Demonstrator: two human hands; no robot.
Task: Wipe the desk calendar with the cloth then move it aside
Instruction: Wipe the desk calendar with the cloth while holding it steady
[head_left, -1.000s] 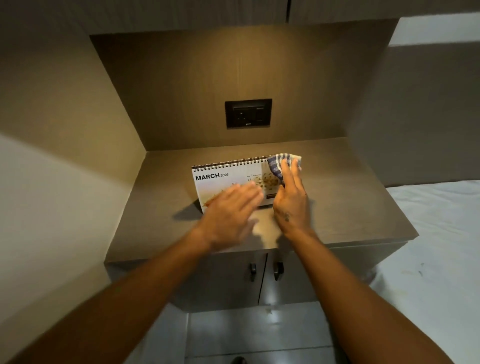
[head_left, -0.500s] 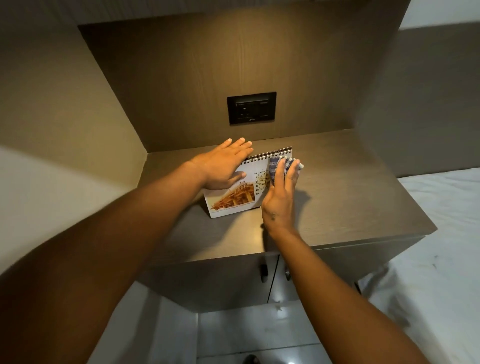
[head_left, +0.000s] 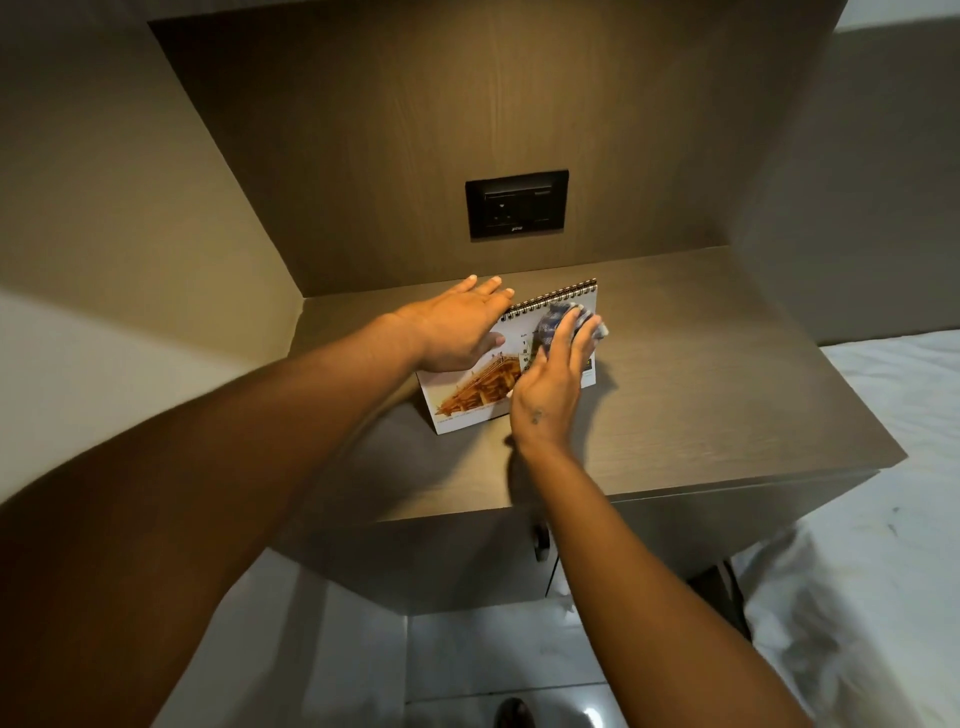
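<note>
A white spiral-bound desk calendar (head_left: 470, 397) with an orange picture stands on the brown cabinet top (head_left: 701, 395). My left hand (head_left: 457, 327) lies flat over its upper left corner, fingers together, steadying it. My right hand (head_left: 553, 384) presses a blue-and-white checked cloth (head_left: 558, 319) against the calendar's right half, near the spiral edge. The cloth shows only past my fingertips. Both hands hide most of the calendar's page.
A black wall socket plate (head_left: 516, 204) is set in the back panel above the cabinet top. Walls close the niche on the left and right. Cabinet doors with dark handles (head_left: 540, 543) are below. A white bed sheet (head_left: 872, 571) lies to the right.
My left hand went from in front of the calendar to resting on its top left corner. My right hand with the cloth stays on the right half, shifted slightly across the page.
</note>
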